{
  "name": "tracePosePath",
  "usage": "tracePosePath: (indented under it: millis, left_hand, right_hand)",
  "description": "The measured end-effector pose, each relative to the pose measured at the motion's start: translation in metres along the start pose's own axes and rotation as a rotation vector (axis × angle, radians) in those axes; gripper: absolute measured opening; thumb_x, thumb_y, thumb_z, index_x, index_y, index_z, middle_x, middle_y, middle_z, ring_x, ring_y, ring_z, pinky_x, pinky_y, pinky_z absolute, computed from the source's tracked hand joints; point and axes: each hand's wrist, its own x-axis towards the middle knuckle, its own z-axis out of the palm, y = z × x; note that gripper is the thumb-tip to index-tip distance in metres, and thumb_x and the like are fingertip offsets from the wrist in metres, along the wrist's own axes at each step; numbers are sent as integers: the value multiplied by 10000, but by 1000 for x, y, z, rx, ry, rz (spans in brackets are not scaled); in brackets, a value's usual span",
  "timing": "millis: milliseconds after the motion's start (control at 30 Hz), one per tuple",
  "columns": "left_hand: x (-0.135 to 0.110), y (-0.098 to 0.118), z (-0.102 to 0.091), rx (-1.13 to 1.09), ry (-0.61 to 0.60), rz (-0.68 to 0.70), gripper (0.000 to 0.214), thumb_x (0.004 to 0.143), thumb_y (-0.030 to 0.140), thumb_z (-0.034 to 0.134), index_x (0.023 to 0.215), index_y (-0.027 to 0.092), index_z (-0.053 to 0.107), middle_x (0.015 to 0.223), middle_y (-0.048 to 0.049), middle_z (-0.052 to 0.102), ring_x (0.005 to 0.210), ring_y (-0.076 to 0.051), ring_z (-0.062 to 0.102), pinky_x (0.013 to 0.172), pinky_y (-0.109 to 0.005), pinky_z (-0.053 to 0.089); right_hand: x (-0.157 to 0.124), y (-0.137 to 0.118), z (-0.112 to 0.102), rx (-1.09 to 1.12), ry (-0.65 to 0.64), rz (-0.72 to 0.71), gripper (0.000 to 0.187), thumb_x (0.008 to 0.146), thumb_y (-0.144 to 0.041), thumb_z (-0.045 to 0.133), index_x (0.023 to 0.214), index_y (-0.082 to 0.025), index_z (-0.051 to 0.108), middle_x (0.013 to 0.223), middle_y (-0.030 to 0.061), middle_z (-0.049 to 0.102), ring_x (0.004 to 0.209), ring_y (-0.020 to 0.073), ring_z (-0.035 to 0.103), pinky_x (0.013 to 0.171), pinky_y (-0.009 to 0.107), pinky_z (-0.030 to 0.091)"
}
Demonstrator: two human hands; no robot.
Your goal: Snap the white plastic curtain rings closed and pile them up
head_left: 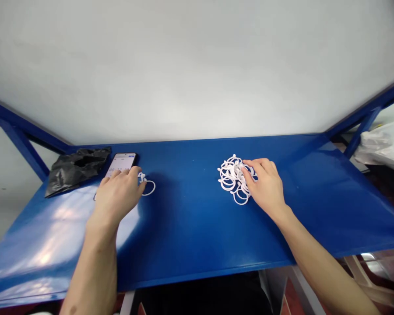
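Note:
My right hand (264, 186) rests on a heap of several white plastic loops (231, 179) in the middle right of the blue table (190, 218), its fingers curled into the pile. My left hand (118, 194) lies palm down at the left, with its thumb and fingertips touching a single white loop (147, 186) that lies flat on the table. Just beyond the left hand is a phone (121, 162) with a lit screen.
A crumpled black plastic bag (75, 168) lies at the table's far left corner. A white wall stands behind the table. Blue frame struts (361, 127) rise at both ends. A white plastic bag (385, 144) sits off the right end.

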Motion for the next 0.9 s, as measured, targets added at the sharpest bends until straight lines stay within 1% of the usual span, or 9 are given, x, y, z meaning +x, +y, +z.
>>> tracePosePath:
  millis: [67,133,300,400,567,667,767,833,900]
  left_hand:
    - [-2,0,0,25,-48,16,362,965,285,425,1240,134,607,992,-199,733,1020,-421,670,800,-499,494]
    - [-2,4,-2,39,-61,40,356,965,241,396,1236,140,604,935,-185,743,965,-398,694,795,-483,486]
    - [-1,15,-3,17,-8,62,352,965,220,353,1196,155,610,922,-165,747,965,-361,691,808,-455,476]
    - [-2,20,-1,18,11,58,331,965,263,386,1195,156,598,947,-157,750,995,-362,677,815,-447,468]
    - [-2,22,6,5,-48,83,317,976,234,382,1194,159,601,963,-152,752,968,-363,690,795,-439,457]
    - [1,23,6,-37,-8,77,304,969,223,397,1177,154,607,962,-152,745,963,-362,680,791,-443,461]
    - [2,31,0,-237,82,77,270,938,232,470,1164,168,603,927,-110,726,947,-318,653,812,-422,472]
    - [0,43,-6,-510,118,131,257,916,240,528,1156,196,609,903,-62,699,896,-253,637,817,-380,484]
    - [-5,60,-11,-857,86,219,271,908,253,573,1175,222,612,893,-21,665,827,-182,618,801,-327,497]
  right_hand:
    - [0,1,1,-28,24,-5,236,996,-335,580,1141,-199,706,1039,112,666,947,268,595,692,378,522]
    - [0,-1,2,-9,45,-27,229,996,-333,577,1134,-206,707,1039,115,657,951,270,578,709,386,518]
    - [-5,-12,2,87,38,-109,200,995,-292,584,1137,-218,704,1031,104,658,921,250,572,767,408,526]
    - [-9,-21,4,152,-2,-165,178,991,-258,597,1124,-207,704,1031,104,665,950,252,582,797,414,533]
    - [-16,-32,7,242,-110,-218,176,998,-231,583,1132,-203,695,1017,91,675,933,237,589,814,415,535]
    - [-19,-35,8,266,-128,-243,176,1002,-230,576,1131,-192,689,1014,96,680,942,235,589,815,411,538]
    - [-21,-37,9,293,-136,-274,171,1000,-225,579,1130,-190,685,1010,93,685,961,236,599,813,404,548]
    - [-23,-40,9,325,-149,-288,165,997,-218,585,1127,-187,680,1005,91,689,953,231,611,811,402,559]
    - [-25,-43,10,384,-165,-295,175,994,-220,593,1152,-189,663,1026,90,696,963,228,630,831,411,571]
